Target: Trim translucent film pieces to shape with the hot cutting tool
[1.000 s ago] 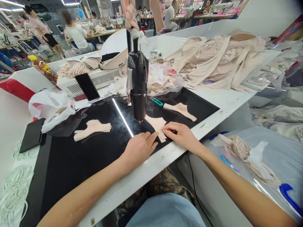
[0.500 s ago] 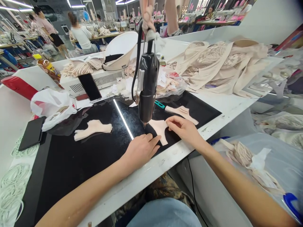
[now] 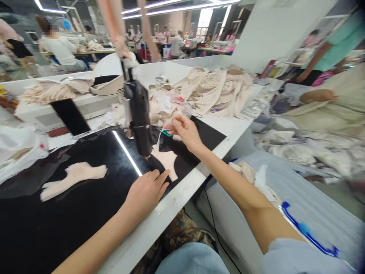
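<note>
A beige, branched fabric piece (image 3: 167, 160) lies on the black work surface under the tip of a black hanging tool (image 3: 138, 114). My left hand (image 3: 148, 192) rests flat beside it, fingertips pressing its near end. Raised above the far side, my right hand (image 3: 185, 131) pinches a thin pale strip (image 3: 160, 139) that runs down to the piece by the tool's tip. A teal clip-like object (image 3: 167, 133) and part of another beige piece (image 3: 177, 137) show behind my right hand. To the left lies a separate beige fabric piece (image 3: 75, 178).
A dark phone (image 3: 70, 116) leans before a white box with stacked fabric. Beige garments (image 3: 212, 89) are heaped along the back, and a white plastic bag (image 3: 19, 146) sits at left. Clear plastic bags (image 3: 302, 194) fill the right side, where a person in green (image 3: 332, 49) handles fabric.
My right hand has risen away from the fabric, drawing up a thin strip. My left hand stays on the piece. The view has swung right, bringing the person in green into sight.
</note>
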Demonstrator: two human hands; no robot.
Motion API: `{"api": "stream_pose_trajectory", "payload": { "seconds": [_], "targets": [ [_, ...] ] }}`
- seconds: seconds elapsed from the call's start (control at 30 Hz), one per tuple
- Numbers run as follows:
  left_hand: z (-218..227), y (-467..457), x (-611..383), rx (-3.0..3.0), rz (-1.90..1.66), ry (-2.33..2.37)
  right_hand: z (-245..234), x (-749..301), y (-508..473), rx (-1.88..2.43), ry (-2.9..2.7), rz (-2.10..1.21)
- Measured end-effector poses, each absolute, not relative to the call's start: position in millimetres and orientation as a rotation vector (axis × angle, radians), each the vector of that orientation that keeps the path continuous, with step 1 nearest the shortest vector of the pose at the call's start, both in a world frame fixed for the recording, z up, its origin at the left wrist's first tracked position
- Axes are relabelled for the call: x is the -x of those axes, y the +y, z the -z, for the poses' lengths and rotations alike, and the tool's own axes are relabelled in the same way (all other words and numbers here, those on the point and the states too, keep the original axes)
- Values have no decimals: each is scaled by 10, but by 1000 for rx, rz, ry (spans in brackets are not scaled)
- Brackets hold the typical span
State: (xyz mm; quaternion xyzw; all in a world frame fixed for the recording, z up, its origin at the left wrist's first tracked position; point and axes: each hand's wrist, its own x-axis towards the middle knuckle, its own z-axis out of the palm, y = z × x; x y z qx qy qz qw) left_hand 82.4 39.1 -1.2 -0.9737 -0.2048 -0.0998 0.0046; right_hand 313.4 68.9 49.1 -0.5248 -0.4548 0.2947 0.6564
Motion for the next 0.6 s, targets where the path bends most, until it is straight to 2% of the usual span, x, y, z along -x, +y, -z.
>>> {"api": "stream_pose_trajectory", "payload": {
  "seconds": [0.3,0.47,0.6],
  "targets": [
    [113,513,-795,3035,460,-533,-864,-3016,461,974,-1118,-295],
    [94,544,-786,3157,535,-637,-881,-2792,38,825,-1155,-459],
    [1,604,-750,3407,567,-975,-794,-2638,-203,779,-1212,-663]
  ]
}}
